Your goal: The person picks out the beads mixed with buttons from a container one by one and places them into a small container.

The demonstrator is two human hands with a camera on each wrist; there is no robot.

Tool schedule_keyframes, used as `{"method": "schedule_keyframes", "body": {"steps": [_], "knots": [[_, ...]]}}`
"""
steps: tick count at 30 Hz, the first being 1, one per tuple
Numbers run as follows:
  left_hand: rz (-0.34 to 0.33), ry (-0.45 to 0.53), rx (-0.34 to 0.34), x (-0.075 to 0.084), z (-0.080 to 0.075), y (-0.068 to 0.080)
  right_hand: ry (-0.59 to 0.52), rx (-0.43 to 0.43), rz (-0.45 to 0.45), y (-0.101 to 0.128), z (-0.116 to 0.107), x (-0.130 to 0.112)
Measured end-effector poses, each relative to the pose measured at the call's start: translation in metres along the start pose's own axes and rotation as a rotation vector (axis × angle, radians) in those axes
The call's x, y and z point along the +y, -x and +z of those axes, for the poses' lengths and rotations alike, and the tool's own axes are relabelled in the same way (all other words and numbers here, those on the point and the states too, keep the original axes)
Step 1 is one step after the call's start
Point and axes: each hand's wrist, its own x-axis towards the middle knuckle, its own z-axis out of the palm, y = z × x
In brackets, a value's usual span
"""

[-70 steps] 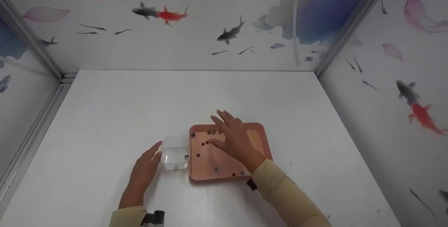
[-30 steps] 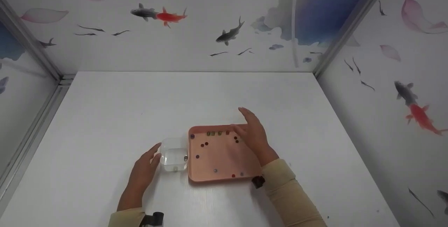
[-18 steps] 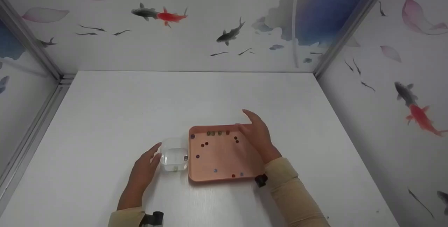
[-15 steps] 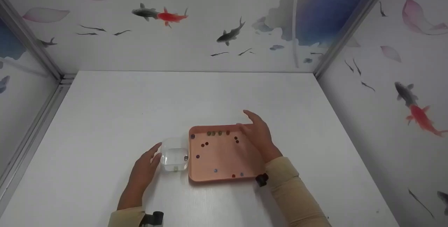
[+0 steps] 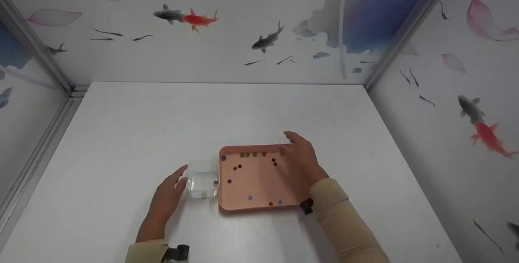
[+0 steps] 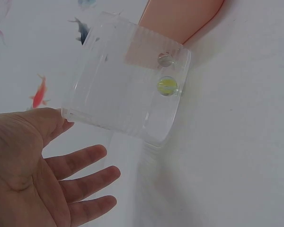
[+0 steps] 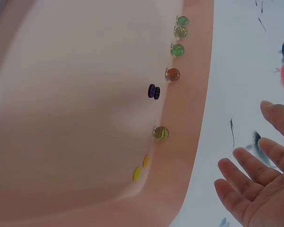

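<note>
Our right hand (image 5: 302,158) rests open and empty at the far right corner of the pink tray (image 5: 259,206); the marbles (image 5: 253,154) lie just to its left. Our left hand (image 5: 166,198), open, touches the clear box (image 5: 201,182).
</note>
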Motion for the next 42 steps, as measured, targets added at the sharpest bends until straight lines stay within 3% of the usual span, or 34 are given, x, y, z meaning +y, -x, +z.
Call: {"method": "schedule_keyframes", "body": {"steps": [27, 34, 42], "knots": [[0.001, -0.022, 0.008, 0.001, 0.001, -0.001, 0.115, -0.116, 0.104, -0.013, 0.006, 0.009], [0.006, 0.009, 0.004, 0.000, 0.000, -0.001, 0.151, -0.154, 0.057, -0.013, 0.004, 0.010], [0.007, -0.004, 0.009, 0.001, 0.001, -0.001, 0.176, -0.192, 0.094, -0.017, 0.006, 0.016]]}}
